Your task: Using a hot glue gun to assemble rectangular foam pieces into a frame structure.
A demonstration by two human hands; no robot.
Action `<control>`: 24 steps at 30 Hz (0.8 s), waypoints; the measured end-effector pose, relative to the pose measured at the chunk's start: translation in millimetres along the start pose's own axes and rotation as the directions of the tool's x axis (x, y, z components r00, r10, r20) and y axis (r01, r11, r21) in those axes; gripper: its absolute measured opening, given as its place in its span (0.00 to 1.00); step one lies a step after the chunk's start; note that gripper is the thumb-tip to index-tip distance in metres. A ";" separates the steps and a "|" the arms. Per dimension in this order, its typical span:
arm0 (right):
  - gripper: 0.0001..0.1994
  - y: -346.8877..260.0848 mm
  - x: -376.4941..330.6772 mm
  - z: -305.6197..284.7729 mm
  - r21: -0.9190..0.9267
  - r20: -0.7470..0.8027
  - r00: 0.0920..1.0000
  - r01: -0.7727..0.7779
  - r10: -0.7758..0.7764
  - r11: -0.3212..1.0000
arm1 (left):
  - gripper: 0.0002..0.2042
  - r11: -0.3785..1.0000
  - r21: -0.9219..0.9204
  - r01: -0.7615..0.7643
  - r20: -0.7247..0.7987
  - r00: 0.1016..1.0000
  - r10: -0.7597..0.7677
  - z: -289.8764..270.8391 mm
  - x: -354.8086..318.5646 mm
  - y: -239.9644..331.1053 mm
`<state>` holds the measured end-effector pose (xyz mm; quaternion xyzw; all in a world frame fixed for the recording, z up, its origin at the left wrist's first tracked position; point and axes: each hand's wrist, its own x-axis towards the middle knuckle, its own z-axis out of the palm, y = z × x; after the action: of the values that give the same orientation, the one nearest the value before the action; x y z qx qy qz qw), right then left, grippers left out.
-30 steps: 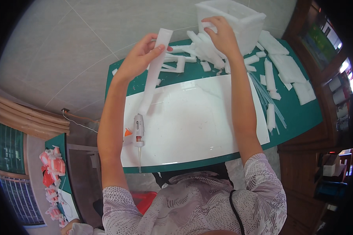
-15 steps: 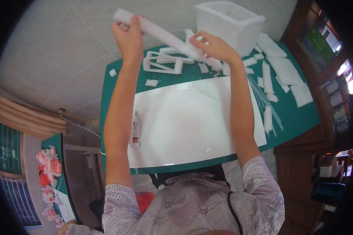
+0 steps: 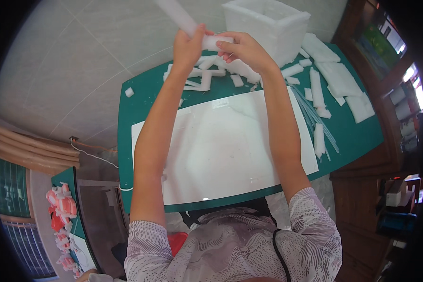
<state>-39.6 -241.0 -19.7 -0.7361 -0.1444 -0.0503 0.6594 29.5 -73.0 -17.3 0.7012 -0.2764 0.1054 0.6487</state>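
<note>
A long white foam strip (image 3: 177, 15) slants above the far side of the table, its upper end cut off by the picture edge. My left hand (image 3: 189, 50) is closed around the strip partway along. At the strip's lower right end, my right hand (image 3: 246, 52) grips it between thumb and fingers, close beside the left. Beneath both hands lie a white foam frame (image 3: 206, 81) and loose foam offcuts (image 3: 237, 81), partly covered by my hands and wrists. Between my forearms a large white board (image 3: 211, 150) lies flat.
A tall white foam box (image 3: 261, 33) stands at the back right. Foam sheets (image 3: 343, 84), thin clear rods (image 3: 315, 117) and foam strips lie along the right side of the green table (image 3: 357, 136). A small foam cube (image 3: 129, 92) sits near the left edge.
My left hand has slid or moved right, close to my right hand. The foam strip has shifted up, its far end leaving the picture. My left forearm now covers most of the white tool on the board.
</note>
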 end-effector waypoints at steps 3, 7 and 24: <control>0.19 1.0 -1.4 -8.5 -0.066 -0.013 1.000 0.024 -0.025 0.998 | 0.17 0.985 -0.104 0.137 -0.016 0.990 -0.140 8.8 12.3 -0.5; 0.15 -1.1 -5.9 -23.5 -0.238 -0.017 0.998 0.050 -0.055 0.970 | 0.15 0.977 -0.158 0.139 -0.114 0.981 -0.158 6.5 41.3 -20.9; 0.23 58.6 4.5 -44.3 -0.752 -0.253 0.936 -0.030 -0.246 0.659 | 0.34 0.777 0.182 0.602 0.307 0.716 -0.627 50.3 -11.4 -21.5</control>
<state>-13.8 -289.1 -69.1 -0.9109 -0.0416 -0.2682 0.3109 20.7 -118.7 -48.2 0.7819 -0.1353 -0.2332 0.5621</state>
